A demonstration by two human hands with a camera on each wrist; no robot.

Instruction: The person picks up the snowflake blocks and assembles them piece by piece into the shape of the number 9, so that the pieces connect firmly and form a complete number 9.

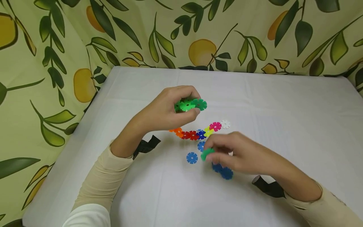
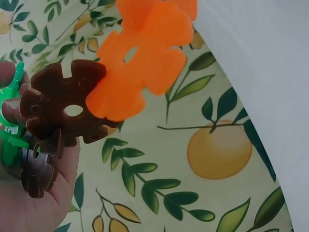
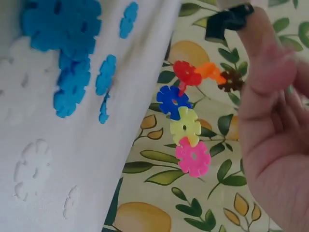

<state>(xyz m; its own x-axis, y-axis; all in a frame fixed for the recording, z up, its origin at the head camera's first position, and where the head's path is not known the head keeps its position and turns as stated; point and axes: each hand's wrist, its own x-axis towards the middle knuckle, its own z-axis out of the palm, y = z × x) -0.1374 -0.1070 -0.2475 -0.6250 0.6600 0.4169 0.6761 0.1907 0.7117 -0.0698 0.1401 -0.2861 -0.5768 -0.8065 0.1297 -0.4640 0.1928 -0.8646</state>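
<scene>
My left hand (image 1: 170,108) grips several bright green notched plastic discs (image 1: 187,105) between thumb and fingers. A chain of such discs hangs from it: brown discs (image 2: 67,104) and orange discs (image 2: 145,58), then red (image 3: 187,73), dark blue (image 3: 175,102), yellow (image 3: 185,127) and pink (image 3: 193,157). Nearer the front, my right hand (image 1: 241,154) pinches a green disc (image 1: 207,154) between thumb and fingertips, lower than the left hand and to its right. Light blue discs (image 1: 192,158) and darker blue discs (image 1: 227,173) lie beside and below the right hand.
White discs (image 1: 225,124) lie on the white tabletop (image 1: 283,107), hard to pick out against it. A leaf-and-fruit patterned cloth (image 1: 204,47) hangs along the back and left edges. Black strap ends (image 1: 150,144) stick out at both wrists.
</scene>
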